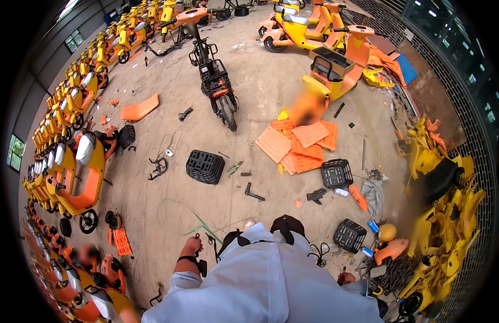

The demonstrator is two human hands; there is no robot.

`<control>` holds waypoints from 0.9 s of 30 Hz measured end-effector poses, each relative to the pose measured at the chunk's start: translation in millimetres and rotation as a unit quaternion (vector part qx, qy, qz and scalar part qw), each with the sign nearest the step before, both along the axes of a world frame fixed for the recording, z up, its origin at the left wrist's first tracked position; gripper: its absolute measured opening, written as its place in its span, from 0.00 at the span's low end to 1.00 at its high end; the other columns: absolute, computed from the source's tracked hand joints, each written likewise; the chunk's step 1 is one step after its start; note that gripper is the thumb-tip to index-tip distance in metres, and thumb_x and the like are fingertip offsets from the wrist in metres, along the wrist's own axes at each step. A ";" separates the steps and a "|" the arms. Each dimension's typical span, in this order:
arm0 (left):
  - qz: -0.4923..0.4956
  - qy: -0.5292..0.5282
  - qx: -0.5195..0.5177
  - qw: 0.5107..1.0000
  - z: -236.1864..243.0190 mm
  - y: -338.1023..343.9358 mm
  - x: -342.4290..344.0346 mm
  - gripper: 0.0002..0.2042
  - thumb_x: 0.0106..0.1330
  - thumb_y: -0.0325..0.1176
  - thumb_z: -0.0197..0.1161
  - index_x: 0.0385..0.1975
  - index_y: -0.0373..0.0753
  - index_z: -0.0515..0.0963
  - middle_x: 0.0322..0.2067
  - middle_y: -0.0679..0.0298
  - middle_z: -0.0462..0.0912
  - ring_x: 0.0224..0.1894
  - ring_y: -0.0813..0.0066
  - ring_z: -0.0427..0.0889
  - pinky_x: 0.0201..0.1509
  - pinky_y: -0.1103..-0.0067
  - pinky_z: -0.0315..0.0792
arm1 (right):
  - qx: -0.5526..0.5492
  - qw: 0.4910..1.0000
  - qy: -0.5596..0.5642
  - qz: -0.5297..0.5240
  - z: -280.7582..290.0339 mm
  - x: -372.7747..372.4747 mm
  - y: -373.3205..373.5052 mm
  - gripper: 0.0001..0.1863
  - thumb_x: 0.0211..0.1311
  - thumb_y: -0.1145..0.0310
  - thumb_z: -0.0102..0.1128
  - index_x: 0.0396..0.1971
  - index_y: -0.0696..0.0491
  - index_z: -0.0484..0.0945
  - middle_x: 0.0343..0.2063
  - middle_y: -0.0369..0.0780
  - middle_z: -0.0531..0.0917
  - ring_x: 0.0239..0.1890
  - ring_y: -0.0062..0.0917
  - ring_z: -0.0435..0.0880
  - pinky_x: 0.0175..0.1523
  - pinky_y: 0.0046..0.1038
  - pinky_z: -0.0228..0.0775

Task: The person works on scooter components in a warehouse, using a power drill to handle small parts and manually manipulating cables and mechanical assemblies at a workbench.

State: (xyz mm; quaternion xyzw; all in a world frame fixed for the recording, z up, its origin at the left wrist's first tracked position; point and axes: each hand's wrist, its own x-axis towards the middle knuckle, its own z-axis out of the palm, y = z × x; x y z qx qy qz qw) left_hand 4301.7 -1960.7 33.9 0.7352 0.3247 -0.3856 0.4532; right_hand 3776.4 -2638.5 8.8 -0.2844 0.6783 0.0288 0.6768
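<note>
My left hand (192,246) hangs beside my body with its fingers curled round a small dark metal item that I cannot make out. A thin green strap (201,220) and a dark cable piece (213,241) lie on the floor near it. My right hand (346,278) hangs low at my other side, its fingers curled, with what looks like a slim tool upright in it, too small to name. A black plastic basket (349,235), blue cans (373,226) and a pile of dark metal parts (400,274) lie nearest that side.
A stripped black scooter frame (217,86) stands ahead. Orange panels (303,145), baskets (205,167) and loose tools (255,191) lie across the concrete floor (174,107). Rows of yellow-orange scooters (80,167) line the left; yellow body parts (448,226) are heaped at the right. Another person (204,16) is far back.
</note>
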 end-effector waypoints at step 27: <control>-0.133 0.063 0.136 0.980 28.1 -238.5 811.9 0.11 0.67 0.28 0.51 0.28 0.30 0.80 0.21 0.53 0.83 0.20 0.64 0.81 0.22 0.69 0.73 | -0.206 0.857 -0.383 0.275 190.6 1292.7 -289.2 0.06 0.68 0.68 0.60 0.39 0.55 0.77 0.29 0.35 0.81 0.30 0.19 0.80 0.38 0.22 0.73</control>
